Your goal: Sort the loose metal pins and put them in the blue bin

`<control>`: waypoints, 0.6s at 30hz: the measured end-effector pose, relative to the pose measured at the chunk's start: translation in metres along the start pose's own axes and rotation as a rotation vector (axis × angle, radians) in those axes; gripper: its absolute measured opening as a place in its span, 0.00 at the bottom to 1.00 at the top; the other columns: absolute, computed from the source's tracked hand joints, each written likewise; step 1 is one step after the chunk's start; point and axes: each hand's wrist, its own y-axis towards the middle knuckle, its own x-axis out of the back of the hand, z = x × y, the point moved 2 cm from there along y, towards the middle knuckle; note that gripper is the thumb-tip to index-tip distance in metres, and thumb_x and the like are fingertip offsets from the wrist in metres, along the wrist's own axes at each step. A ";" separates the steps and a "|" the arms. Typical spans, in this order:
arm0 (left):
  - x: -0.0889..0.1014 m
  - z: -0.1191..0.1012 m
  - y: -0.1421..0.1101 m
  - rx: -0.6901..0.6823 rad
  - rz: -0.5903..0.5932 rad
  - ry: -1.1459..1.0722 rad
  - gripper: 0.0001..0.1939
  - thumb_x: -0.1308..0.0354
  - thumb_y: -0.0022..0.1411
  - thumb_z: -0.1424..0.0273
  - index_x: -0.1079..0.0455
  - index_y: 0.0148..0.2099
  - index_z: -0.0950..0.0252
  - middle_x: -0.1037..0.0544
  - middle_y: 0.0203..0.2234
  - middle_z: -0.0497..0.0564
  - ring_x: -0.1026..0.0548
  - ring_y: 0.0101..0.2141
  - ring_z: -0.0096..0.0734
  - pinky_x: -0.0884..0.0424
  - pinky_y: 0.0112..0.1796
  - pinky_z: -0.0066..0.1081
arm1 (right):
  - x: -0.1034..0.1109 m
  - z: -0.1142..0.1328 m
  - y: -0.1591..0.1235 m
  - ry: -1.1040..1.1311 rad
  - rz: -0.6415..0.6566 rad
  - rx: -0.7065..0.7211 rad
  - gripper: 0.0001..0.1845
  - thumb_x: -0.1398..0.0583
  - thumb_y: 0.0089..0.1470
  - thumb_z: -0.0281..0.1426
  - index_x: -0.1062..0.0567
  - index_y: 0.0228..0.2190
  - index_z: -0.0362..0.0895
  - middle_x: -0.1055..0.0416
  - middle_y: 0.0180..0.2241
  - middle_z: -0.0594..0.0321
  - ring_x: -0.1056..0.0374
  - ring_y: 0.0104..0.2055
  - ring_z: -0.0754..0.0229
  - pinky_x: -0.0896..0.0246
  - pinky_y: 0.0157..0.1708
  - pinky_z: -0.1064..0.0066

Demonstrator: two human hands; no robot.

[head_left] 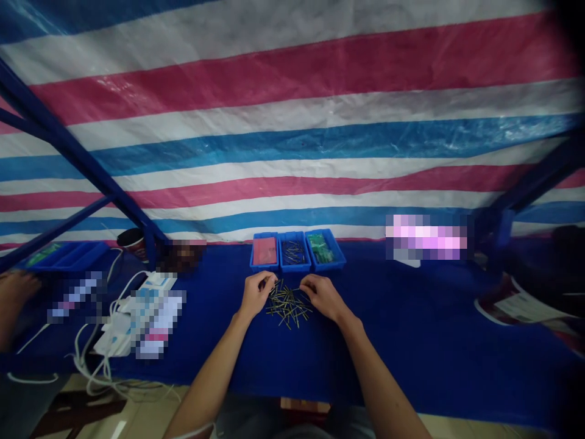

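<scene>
A loose pile of thin, dark and yellowish rods lies on the blue tabletop between my hands. At its left edge is my left hand, closed with thumb and fingertips together; whatever is in them is too small to make out. On the pile's right side my right hand pinches one end of a thin rod that points left. Just beyond the pile stand three small blue bins. The left bin has a pink block in it, the middle bin dark thin rods, and the right bin green pieces.
A white power strip with tangled cables lies to the left. Farther left, another person's hand is near a blue tray. A dark cup stands by the blue frame post. Behind the table hangs a striped tarp.
</scene>
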 end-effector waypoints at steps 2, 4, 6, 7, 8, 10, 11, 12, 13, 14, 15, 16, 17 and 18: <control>0.000 0.000 0.000 -0.009 -0.006 0.009 0.16 0.47 0.68 0.62 0.24 0.35 0.67 0.23 0.24 0.49 0.27 0.25 0.29 0.35 0.28 0.25 | 0.001 0.003 0.000 0.026 -0.077 -0.002 0.08 0.43 0.61 0.29 0.26 0.31 0.45 0.26 0.29 0.63 0.31 0.31 0.60 0.40 0.33 0.70; 0.000 -0.001 0.000 -0.012 -0.005 0.014 0.16 0.46 0.68 0.61 0.24 0.35 0.67 0.22 0.24 0.49 0.27 0.26 0.29 0.35 0.28 0.25 | 0.001 0.007 0.000 0.046 -0.159 -0.002 0.08 0.44 0.63 0.31 0.26 0.32 0.45 0.26 0.31 0.62 0.31 0.31 0.60 0.39 0.35 0.70; -0.001 -0.001 0.000 -0.010 -0.001 0.016 0.16 0.46 0.68 0.62 0.24 0.36 0.67 0.22 0.24 0.49 0.28 0.25 0.28 0.36 0.28 0.25 | -0.001 0.011 -0.001 0.058 -0.205 0.007 0.09 0.45 0.64 0.31 0.26 0.33 0.45 0.25 0.32 0.61 0.30 0.33 0.59 0.39 0.36 0.69; -0.001 -0.001 -0.001 -0.011 0.002 0.018 0.15 0.46 0.68 0.62 0.24 0.36 0.67 0.22 0.24 0.49 0.28 0.25 0.28 0.36 0.28 0.25 | -0.003 0.014 -0.001 0.062 -0.209 0.017 0.09 0.45 0.64 0.31 0.26 0.33 0.45 0.25 0.33 0.60 0.30 0.33 0.58 0.38 0.37 0.69; -0.001 -0.002 -0.001 -0.014 0.007 0.020 0.15 0.46 0.68 0.62 0.24 0.37 0.67 0.22 0.25 0.49 0.29 0.25 0.27 0.37 0.28 0.25 | -0.005 0.016 -0.002 0.065 -0.205 0.028 0.09 0.46 0.64 0.31 0.26 0.33 0.45 0.26 0.33 0.60 0.30 0.34 0.58 0.38 0.37 0.69; -0.002 -0.004 -0.001 -0.029 0.027 0.028 0.14 0.46 0.68 0.63 0.24 0.39 0.67 0.22 0.26 0.50 0.29 0.25 0.27 0.37 0.27 0.25 | -0.010 0.020 -0.002 0.068 -0.189 0.054 0.09 0.46 0.65 0.31 0.27 0.34 0.46 0.26 0.33 0.60 0.30 0.34 0.58 0.38 0.37 0.69; -0.002 -0.005 -0.001 -0.040 0.043 0.033 0.14 0.46 0.68 0.63 0.23 0.40 0.66 0.22 0.27 0.50 0.29 0.25 0.27 0.37 0.27 0.25 | -0.012 0.021 -0.002 0.068 -0.182 0.066 0.10 0.46 0.65 0.31 0.27 0.34 0.46 0.26 0.33 0.61 0.30 0.35 0.58 0.38 0.38 0.69; -0.003 -0.007 -0.001 -0.053 0.061 0.038 0.13 0.46 0.69 0.63 0.23 0.41 0.66 0.22 0.28 0.50 0.30 0.25 0.27 0.37 0.27 0.25 | -0.014 0.023 -0.003 0.067 -0.175 0.075 0.10 0.47 0.65 0.31 0.26 0.35 0.46 0.26 0.33 0.61 0.30 0.35 0.58 0.38 0.38 0.69; -0.003 -0.008 -0.002 -0.067 0.081 0.045 0.13 0.46 0.69 0.63 0.23 0.42 0.66 0.22 0.28 0.50 0.30 0.25 0.27 0.37 0.28 0.25 | -0.016 0.024 -0.003 0.066 -0.169 0.084 0.10 0.47 0.65 0.31 0.26 0.35 0.46 0.26 0.33 0.61 0.29 0.35 0.58 0.38 0.38 0.69; -0.004 -0.009 -0.002 -0.084 0.102 0.054 0.13 0.46 0.69 0.64 0.23 0.42 0.65 0.22 0.29 0.51 0.30 0.25 0.26 0.38 0.28 0.26 | -0.018 0.024 -0.003 0.064 -0.164 0.091 0.10 0.47 0.66 0.31 0.26 0.36 0.46 0.26 0.33 0.61 0.29 0.35 0.58 0.38 0.38 0.69; -0.004 -0.011 -0.002 -0.102 0.120 0.064 0.13 0.46 0.69 0.64 0.23 0.42 0.65 0.22 0.28 0.51 0.31 0.25 0.26 0.38 0.28 0.26 | -0.020 0.025 -0.004 0.062 -0.160 0.097 0.10 0.47 0.66 0.31 0.26 0.36 0.46 0.26 0.33 0.60 0.29 0.35 0.58 0.38 0.38 0.69; -0.004 -0.011 -0.003 -0.120 0.135 0.074 0.13 0.46 0.69 0.64 0.23 0.41 0.65 0.23 0.27 0.51 0.31 0.25 0.26 0.38 0.28 0.26 | -0.021 0.025 -0.004 0.060 -0.158 0.101 0.10 0.47 0.66 0.31 0.26 0.36 0.46 0.26 0.33 0.60 0.29 0.35 0.58 0.38 0.38 0.69; -0.005 -0.012 -0.003 -0.136 0.146 0.084 0.13 0.46 0.69 0.65 0.23 0.40 0.66 0.24 0.26 0.50 0.32 0.24 0.27 0.38 0.28 0.27 | -0.021 0.026 -0.004 0.058 -0.156 0.104 0.09 0.47 0.66 0.31 0.26 0.36 0.46 0.26 0.33 0.60 0.29 0.35 0.58 0.38 0.38 0.69; -0.005 -0.013 -0.003 -0.149 0.155 0.093 0.13 0.46 0.69 0.65 0.23 0.40 0.66 0.25 0.26 0.50 0.32 0.24 0.27 0.38 0.28 0.27 | -0.022 0.026 -0.004 0.057 -0.154 0.104 0.09 0.47 0.66 0.31 0.26 0.36 0.46 0.26 0.33 0.60 0.29 0.35 0.58 0.38 0.38 0.69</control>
